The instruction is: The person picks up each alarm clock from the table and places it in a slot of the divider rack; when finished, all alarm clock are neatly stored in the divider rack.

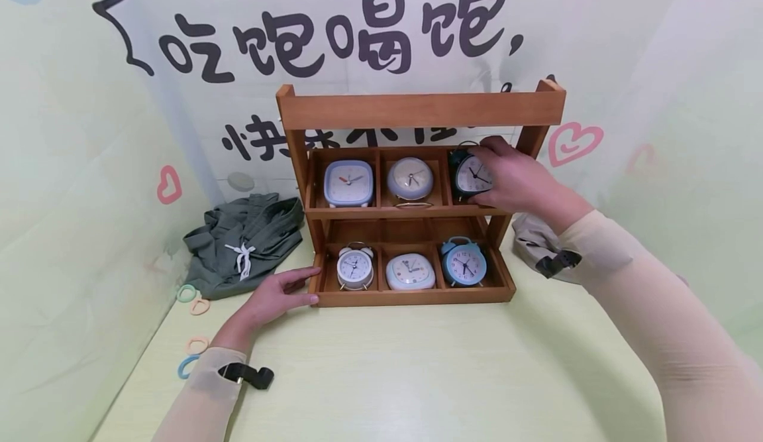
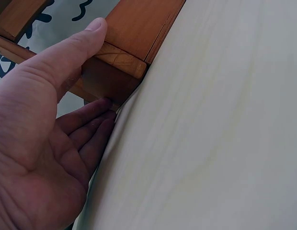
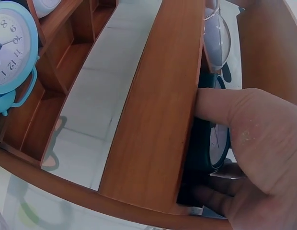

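My right hand [image 1: 515, 177] grips a dark green alarm clock [image 1: 475, 177] in the upper right compartment of a two-tier wooden display rack [image 1: 417, 109]. In the right wrist view the thumb lies on one side of the clock's case [image 3: 199, 148] and the fingers reach to its other side, partly hidden. My left hand [image 1: 275, 298] touches the rack's lower left end, thumb at the front corner, fingers fairly straight against the side [image 2: 112, 79]. Beside the green clock stand a round grey-lavender clock [image 1: 410, 178] and a square blue-rimmed clock [image 1: 348, 183].
Along the lower tier sit a white twin-bell clock [image 1: 355, 268], a rounded white clock [image 1: 410, 272] and a light blue twin-bell clock [image 1: 464, 264]. Dark green cloth [image 1: 244, 243] lies left of the rack, beige cloth [image 1: 533, 240] right. Several coloured rings [image 1: 197, 344] lie at the table's left edge.
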The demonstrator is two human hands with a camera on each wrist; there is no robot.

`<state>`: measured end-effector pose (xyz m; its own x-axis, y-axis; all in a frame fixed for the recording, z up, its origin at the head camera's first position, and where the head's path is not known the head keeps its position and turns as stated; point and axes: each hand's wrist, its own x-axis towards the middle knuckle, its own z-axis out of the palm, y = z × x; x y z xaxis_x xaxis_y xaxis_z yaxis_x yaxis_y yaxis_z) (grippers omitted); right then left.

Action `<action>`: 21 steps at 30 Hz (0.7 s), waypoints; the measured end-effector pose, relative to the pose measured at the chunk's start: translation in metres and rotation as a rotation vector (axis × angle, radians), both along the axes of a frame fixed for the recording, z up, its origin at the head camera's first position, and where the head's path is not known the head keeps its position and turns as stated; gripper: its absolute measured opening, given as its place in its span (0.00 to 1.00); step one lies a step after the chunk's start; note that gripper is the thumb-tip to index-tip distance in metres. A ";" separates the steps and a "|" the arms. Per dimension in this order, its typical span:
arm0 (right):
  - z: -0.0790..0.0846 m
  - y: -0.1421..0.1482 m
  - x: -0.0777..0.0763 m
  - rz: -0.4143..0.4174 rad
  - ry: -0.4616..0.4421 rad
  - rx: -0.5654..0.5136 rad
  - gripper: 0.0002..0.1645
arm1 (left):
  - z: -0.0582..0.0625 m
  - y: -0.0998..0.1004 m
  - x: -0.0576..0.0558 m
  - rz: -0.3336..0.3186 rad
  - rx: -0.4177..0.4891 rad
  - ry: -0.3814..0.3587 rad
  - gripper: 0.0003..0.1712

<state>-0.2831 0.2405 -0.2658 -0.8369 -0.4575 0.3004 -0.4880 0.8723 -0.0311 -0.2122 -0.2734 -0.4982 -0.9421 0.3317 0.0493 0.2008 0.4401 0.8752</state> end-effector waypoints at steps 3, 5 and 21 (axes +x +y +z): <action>0.003 -0.002 0.000 0.003 -0.010 0.024 0.61 | 0.000 0.000 0.001 0.002 -0.009 0.002 0.38; 0.006 -0.004 -0.001 0.002 -0.025 0.048 0.62 | 0.001 0.000 0.001 0.006 -0.011 -0.001 0.38; 0.031 -0.007 0.000 -0.025 -0.264 0.059 0.63 | 0.001 0.000 0.002 0.010 0.002 -0.017 0.38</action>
<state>-0.2826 0.2336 -0.2344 -0.8939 -0.4463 0.0432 -0.4483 0.8879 -0.1031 -0.2106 -0.2730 -0.4969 -0.9459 0.3226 0.0344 0.1820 0.4399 0.8794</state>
